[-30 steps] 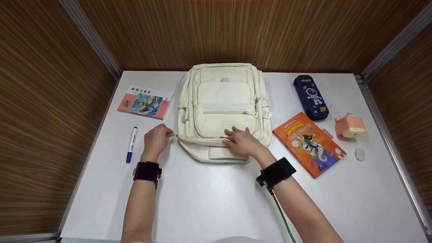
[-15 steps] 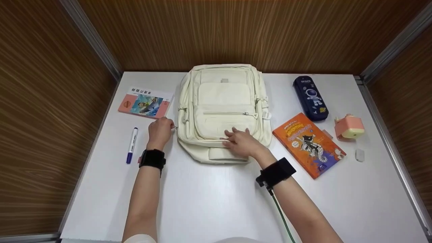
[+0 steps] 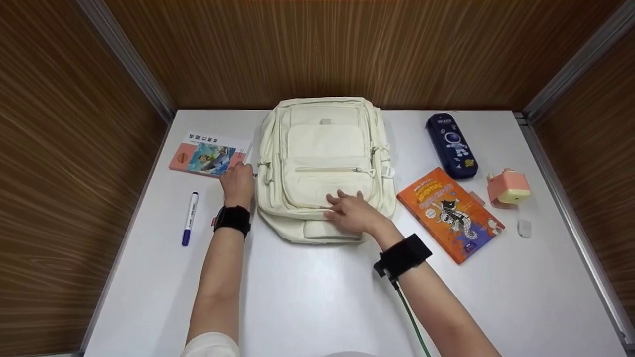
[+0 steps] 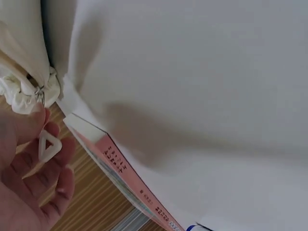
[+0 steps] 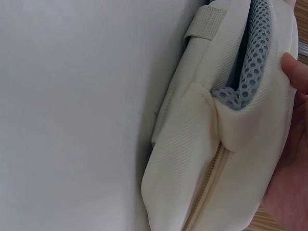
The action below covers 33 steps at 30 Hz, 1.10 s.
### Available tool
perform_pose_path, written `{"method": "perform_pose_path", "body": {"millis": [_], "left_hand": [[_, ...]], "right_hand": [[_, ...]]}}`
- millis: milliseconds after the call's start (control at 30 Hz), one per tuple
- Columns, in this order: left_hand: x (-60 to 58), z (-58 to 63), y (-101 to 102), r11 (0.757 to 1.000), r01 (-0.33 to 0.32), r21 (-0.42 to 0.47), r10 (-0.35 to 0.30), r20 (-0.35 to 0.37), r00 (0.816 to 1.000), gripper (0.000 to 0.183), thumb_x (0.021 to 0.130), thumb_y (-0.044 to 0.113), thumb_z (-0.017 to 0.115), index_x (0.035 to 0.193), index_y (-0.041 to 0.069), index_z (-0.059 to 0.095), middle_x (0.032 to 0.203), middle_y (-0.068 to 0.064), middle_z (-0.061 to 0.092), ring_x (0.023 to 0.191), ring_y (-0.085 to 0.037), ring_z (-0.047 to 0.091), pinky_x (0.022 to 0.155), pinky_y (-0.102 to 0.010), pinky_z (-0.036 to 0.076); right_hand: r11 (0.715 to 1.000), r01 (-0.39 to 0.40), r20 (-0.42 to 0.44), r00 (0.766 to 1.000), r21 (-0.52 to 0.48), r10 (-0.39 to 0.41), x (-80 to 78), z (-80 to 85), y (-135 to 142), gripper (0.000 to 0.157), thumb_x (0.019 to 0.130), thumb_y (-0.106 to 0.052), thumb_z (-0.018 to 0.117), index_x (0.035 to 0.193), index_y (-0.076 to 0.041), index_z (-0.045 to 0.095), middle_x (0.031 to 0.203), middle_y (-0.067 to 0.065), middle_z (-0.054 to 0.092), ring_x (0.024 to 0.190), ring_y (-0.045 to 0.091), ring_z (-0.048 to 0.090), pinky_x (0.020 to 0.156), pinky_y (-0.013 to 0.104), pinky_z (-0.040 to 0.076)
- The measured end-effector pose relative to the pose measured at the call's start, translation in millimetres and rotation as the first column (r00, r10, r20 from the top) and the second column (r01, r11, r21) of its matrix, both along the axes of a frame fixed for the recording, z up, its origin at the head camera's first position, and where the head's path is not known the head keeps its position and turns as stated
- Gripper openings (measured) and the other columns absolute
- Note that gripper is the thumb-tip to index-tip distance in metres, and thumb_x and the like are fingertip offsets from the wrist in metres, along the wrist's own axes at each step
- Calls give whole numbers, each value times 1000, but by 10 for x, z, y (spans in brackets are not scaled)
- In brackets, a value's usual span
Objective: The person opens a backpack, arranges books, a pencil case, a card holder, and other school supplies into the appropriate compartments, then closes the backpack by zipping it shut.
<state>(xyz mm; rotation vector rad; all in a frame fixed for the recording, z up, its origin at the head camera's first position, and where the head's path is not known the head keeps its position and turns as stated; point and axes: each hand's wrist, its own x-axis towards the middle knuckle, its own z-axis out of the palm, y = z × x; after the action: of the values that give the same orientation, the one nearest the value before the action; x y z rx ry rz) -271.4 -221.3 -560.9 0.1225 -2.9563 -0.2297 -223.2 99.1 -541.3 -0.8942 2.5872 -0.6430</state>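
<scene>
A cream backpack [image 3: 325, 141] lies on the white table with its front pocket facing up. My left hand [image 3: 238, 184] is at the backpack's left side. In the left wrist view, thumb and index finger pinch a zipper pull [image 4: 54, 151] with a white triangular end, beside gathered fabric. My right hand [image 3: 354, 212] rests on the lower front of the backpack, fingers spread. From the right wrist, a zipper [image 5: 206, 185] and a grey mesh-lined opening [image 5: 257, 53] show along the backpack's edge, with the thumb against the fabric.
A pink-and-white book [image 3: 208, 153] lies beside the left hand, with a marker [image 3: 190, 218] nearer. On the right are an orange book [image 3: 449, 213], a navy pencil case [image 3: 451, 146], a pink pencil sharpener [image 3: 508, 187] and an eraser [image 3: 524, 228]. Wood-grain panels surround the table.
My left hand has moved away from me along the backpack's left side, pulling the zipper pull with it. The right hand has stayed in place on the backpack.
</scene>
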Motion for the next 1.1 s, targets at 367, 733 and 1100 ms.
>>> {"method": "perform_pose_path", "body": {"millis": [367,733,1100], "left_hand": [[-19,-26,21,998,-60,22,60,11,998,23,97,0,49,97,-3,72,95,-21,66,86,-41,65,81,-58,47],[201,234,220,988,139,60,-133,-107,985,18,92,17,69,97,1,73,92,-19,68,84,-39,65,79,-55,45],[607,322,635,742,584,329,-598,-70,799,47,99,43,56,128,7,65,127,-11,63,123,-29,55,106,-46,36]], "right_hand": [[998,-54,-33,998,-28,53,48,-54,7,44,101,-46,49,138,-23,58,151,10,39,144,38,22,107,71,6],[991,-119,-70,991,-60,114,77,-31,317,49,102,-39,52,143,-13,52,150,14,42,142,33,31,115,55,14],[995,-34,-203,979,-89,16,136,-32,533,30,102,-21,55,126,-7,67,137,18,55,132,36,46,109,56,29]]}}
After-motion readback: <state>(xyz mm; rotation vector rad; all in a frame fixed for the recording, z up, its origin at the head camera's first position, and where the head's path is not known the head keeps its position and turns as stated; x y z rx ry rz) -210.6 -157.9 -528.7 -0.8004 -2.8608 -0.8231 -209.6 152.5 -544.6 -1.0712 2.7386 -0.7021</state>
